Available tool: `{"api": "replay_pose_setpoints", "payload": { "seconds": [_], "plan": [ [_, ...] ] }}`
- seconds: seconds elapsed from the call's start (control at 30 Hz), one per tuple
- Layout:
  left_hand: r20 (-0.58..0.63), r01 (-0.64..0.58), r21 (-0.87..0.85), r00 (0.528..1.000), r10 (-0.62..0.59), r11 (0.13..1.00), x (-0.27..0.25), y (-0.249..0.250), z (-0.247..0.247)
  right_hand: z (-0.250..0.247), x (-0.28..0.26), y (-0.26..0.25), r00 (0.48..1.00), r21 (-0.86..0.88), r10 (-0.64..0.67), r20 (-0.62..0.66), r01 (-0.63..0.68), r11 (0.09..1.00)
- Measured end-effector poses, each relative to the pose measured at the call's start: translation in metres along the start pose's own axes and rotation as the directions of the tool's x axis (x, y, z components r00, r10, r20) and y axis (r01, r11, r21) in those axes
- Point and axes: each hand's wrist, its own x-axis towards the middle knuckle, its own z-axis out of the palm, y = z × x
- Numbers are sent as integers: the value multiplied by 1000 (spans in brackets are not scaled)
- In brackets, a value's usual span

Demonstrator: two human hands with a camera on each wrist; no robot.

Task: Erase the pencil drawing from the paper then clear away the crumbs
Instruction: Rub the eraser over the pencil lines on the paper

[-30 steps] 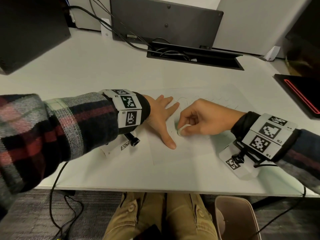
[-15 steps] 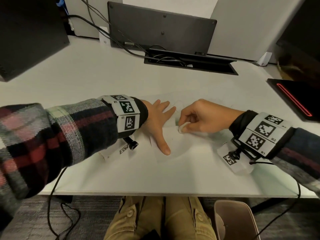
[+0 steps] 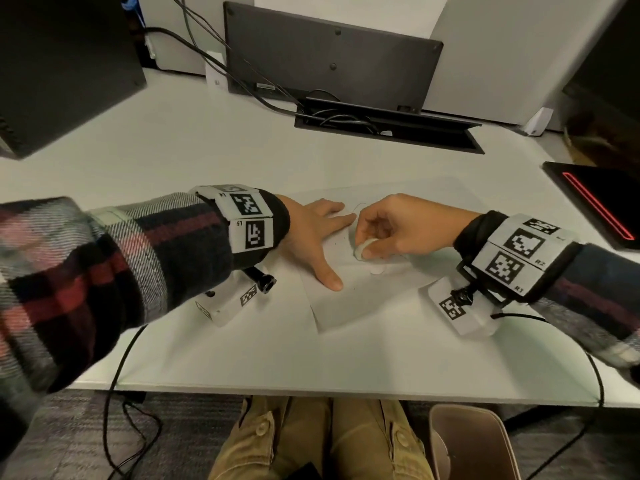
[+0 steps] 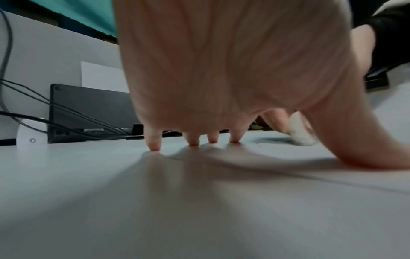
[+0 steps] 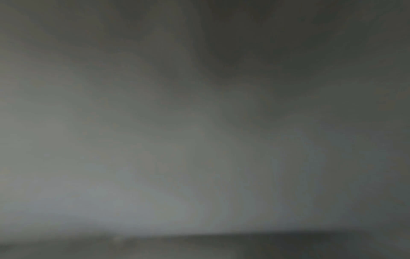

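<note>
A white sheet of paper [image 3: 349, 299] lies on the white desk [image 3: 194, 161], with faint pencil lines near its far edge. My left hand [image 3: 322, 233] lies flat on the sheet's left side, fingers spread and thumb stretched toward me. My right hand [image 3: 391, 230] pinches a small white eraser [image 3: 363, 249] and holds it down on the paper just right of the left hand. A few dark crumbs speckle the sheet between the hands. In the left wrist view the left hand's fingertips [image 4: 155, 145] press on the surface and the eraser [image 4: 301, 136] shows behind the thumb. The right wrist view is dark and blurred.
A dark monitor base [image 3: 329, 53] and a cable tray [image 3: 388, 126] with wires stand at the back. A black box [image 3: 62, 64] fills the far left. A dark device with a red stripe [image 3: 602, 206] lies at the right. A chair seat [image 3: 471, 445] shows below the desk's front edge.
My right hand has rubbed the eraser back and forth over the paper, away from me and then nearer again. My left hand has stayed flat on the sheet.
</note>
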Motion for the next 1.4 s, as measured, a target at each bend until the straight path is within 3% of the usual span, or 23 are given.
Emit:
{"api": "replay_pose_setpoints", "payload": {
  "seconds": [0.17,0.33,0.47,0.63,0.8,0.93,1.07,1.2,1.33,1.4],
  "plan": [
    [11,9,-9,1000,-8,1000,0,1,-1,-11,-27,3,968,-16,36,247,-33,999],
    [28,-17,12,999,17,1000,2,1,-1,-36,-23,7,998,-2,46,46,-46,999],
    [3,-10,-13,1000,10,1000,1,3,1,-14,-12,-2,998,-39,12,62,-9,999],
    [-25,4,-25,1000,-4,1000,0,7,3,4,-6,5,999,49,-7,-47,9,999],
    [22,48,39,999,-49,998,1,11,3,8,-14,2,994,181,-12,107,-7,984],
    [34,52,48,998,-53,997,1,12,3,7,-10,2,997,60,-37,-61,41,997],
    [43,60,66,997,-62,996,1,14,2,8,-14,-1,998,103,-38,52,32,994],
    [45,58,71,997,-61,996,2,14,3,6,-10,1,996,-3,-51,-76,51,999],
    [46,64,79,997,-68,995,2,15,2,9,-17,-2,997,101,-26,77,18,995],
    [49,61,79,997,-65,995,3,14,2,8,-16,0,999,49,-30,17,29,998]
  ]
}}
